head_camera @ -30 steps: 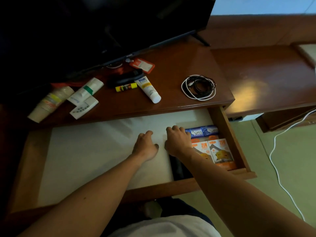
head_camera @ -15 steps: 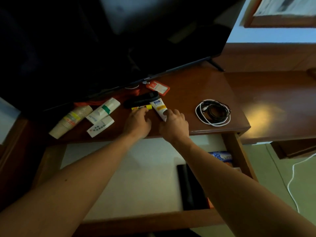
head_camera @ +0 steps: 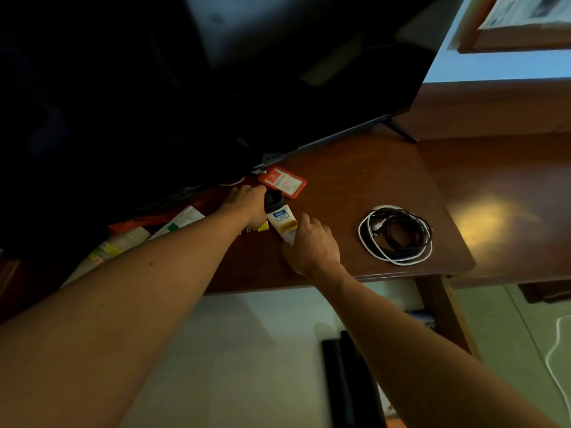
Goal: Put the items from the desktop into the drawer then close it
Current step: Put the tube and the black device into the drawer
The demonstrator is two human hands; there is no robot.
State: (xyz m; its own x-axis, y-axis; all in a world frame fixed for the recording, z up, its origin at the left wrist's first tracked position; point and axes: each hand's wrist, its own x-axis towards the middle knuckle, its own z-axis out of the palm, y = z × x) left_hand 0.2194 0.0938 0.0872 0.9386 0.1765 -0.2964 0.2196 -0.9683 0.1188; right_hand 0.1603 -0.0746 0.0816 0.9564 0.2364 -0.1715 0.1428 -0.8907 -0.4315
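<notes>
On the brown desktop (head_camera: pixel 355 180), under the TV, my left hand (head_camera: pixel 247 205) closes over a black case (head_camera: pixel 274 199). My right hand (head_camera: pixel 312 245) grips the lower end of a white tube (head_camera: pixel 282 222) with a blue and yellow label. A yellow glue stick (head_camera: pixel 263 226) peeks out between the hands. A red card holder (head_camera: pixel 282 181) lies just behind them, and a coil of black and white cables (head_camera: pixel 395 233) lies to the right. The open drawer (head_camera: pixel 438 310) with a white liner sits below the desktop edge.
A large dark TV (head_camera: pixel 216 88) overhangs the back of the desktop. Left of my arm lie a white and green tube (head_camera: pixel 182 219) and stacked paper cups (head_camera: pixel 117 245). In the drawer lie a black object (head_camera: pixel 346 381) and a blue packet (head_camera: pixel 421 319). A white cord (head_camera: pixel 556 350) trails on the floor.
Both hands left the drawer and reached up onto the desktop. The left hand moved farther back onto the black case, and the right hand closed on the white tube.
</notes>
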